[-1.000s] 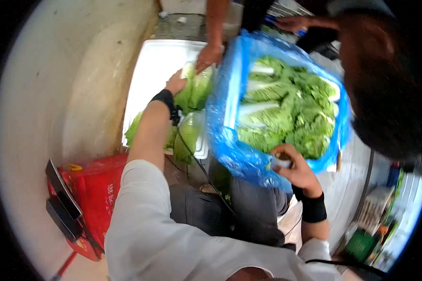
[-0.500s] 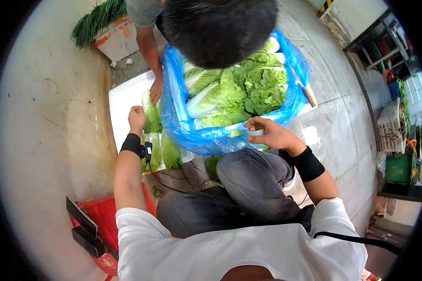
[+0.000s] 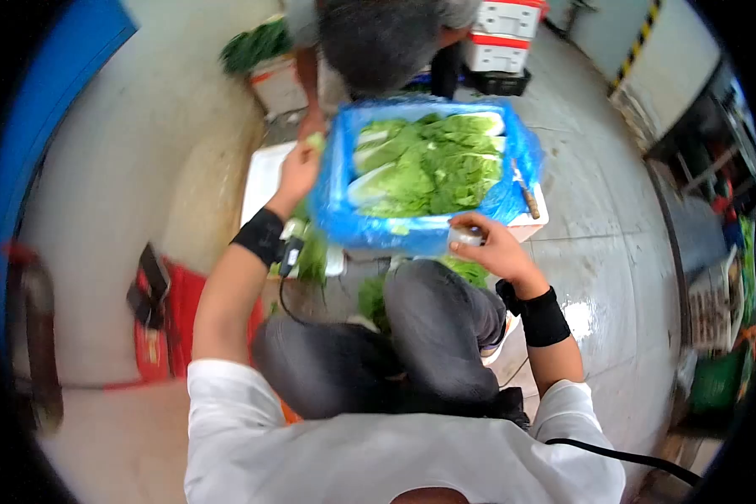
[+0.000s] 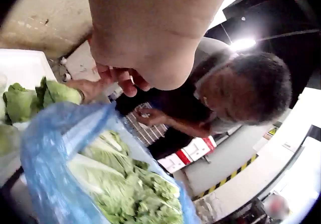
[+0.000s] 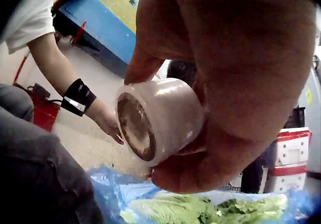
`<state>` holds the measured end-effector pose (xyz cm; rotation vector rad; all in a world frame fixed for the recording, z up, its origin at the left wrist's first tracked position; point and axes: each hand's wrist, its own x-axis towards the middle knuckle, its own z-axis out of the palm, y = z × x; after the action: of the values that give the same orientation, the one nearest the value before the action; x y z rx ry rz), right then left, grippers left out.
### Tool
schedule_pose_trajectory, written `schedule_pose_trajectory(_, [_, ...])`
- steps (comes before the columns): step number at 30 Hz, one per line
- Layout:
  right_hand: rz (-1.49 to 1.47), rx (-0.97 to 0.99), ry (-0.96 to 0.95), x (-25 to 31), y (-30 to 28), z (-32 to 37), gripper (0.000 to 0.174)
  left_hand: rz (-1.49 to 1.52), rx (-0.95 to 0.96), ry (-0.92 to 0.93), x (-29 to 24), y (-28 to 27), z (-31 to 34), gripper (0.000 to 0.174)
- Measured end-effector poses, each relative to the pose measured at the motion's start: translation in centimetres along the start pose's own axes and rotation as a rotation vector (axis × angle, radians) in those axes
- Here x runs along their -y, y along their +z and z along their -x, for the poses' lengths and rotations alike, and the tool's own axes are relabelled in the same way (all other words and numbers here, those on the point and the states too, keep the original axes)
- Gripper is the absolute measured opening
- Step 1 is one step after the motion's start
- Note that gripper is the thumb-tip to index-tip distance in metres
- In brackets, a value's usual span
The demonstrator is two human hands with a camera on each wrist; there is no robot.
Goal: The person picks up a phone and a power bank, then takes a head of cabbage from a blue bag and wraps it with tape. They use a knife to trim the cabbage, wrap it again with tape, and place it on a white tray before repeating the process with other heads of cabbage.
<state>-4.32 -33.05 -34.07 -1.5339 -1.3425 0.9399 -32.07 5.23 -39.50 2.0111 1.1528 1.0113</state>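
My right hand (image 3: 500, 248) grips a roll of clear tape (image 5: 163, 121) by its sides, its brown core facing out in the right wrist view. The roll overlaps the near edge of a blue plastic liner (image 3: 428, 235) in the head view. Inside the liner lie several napa cabbages (image 3: 412, 172). My left hand (image 3: 297, 175) is left of the liner, fingers loosely curled in the left wrist view with no object visible between them. Beside it, another person's hand (image 4: 88, 88) is at the end of a cabbage (image 4: 60, 93) over the white foam lid (image 3: 260, 181).
Another person leans over the far side of the liner. A wood-handled knife (image 3: 529, 202) lies on its right edge. At the back are green stalks in a box (image 3: 277, 84) and stacked white boxes (image 3: 500, 46). A red case (image 3: 181, 323) stands left of my legs.
My left hand has left the cabbage it touched and moved up toward the other person's hand. My right hand keeps the tape roll by the liner's near edge. The head view has shifted.
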Motion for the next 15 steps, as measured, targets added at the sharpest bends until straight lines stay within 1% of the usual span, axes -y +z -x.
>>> schedule_pose_trajectory(1, [-0.005,0.052,-0.013,0.4,0.0,0.5,0.045,0.0,0.032,0.044,-1.9,0.2,2.0,0.021])
schedule_pose_trajectory(3, [-0.122,-0.005,-0.008,1.8,0.0,1.0,0.043,0.102,0.224,0.11,-9.4,-0.3,6.6,0.021])
schedule_pose_trajectory(5, [-0.127,0.056,-0.061,3.5,0.3,0.8,0.044,0.16,0.383,0.157,-16.2,-0.5,11.4,0.021])
schedule_pose_trajectory(7, [-0.258,0.044,-0.077,5.0,1.0,0.8,0.049,0.294,0.483,0.131,-21.6,-0.6,15.9,0.025])
schedule_pose_trajectory(8, [-0.285,0.075,-0.119,6.2,1.3,0.9,0.053,0.339,0.435,0.165,-23.9,-0.9,18.1,0.027])
schedule_pose_trajectory(9, [-0.34,0.087,-0.157,7.1,1.7,0.8,0.053,0.387,0.392,0.199,-25.5,-1.3,20.0,0.03])
schedule_pose_trajectory(10, [-0.338,0.108,-0.178,8.1,2.0,0.8,0.053,0.387,0.384,0.188,-26.1,-1.7,21.1,0.03])
schedule_pose_trajectory(12, [-0.275,0.114,-0.228,9.4,2.8,-0.1,0.052,0.31,0.222,0.359,-26.7,-2.1,22.7,0.037])
schedule_pose_trajectory(13, [-0.317,0.111,-0.229,10.1,3.3,-0.2,0.051,0.324,0.233,0.341,-26.9,-2.5,23.2,0.037])
schedule_pose_trajectory(15, [-0.302,0.095,-0.269,11.4,4.1,-0.6,0.049,0.244,0.162,0.427,-27.1,-3.5,23.6,0.045])
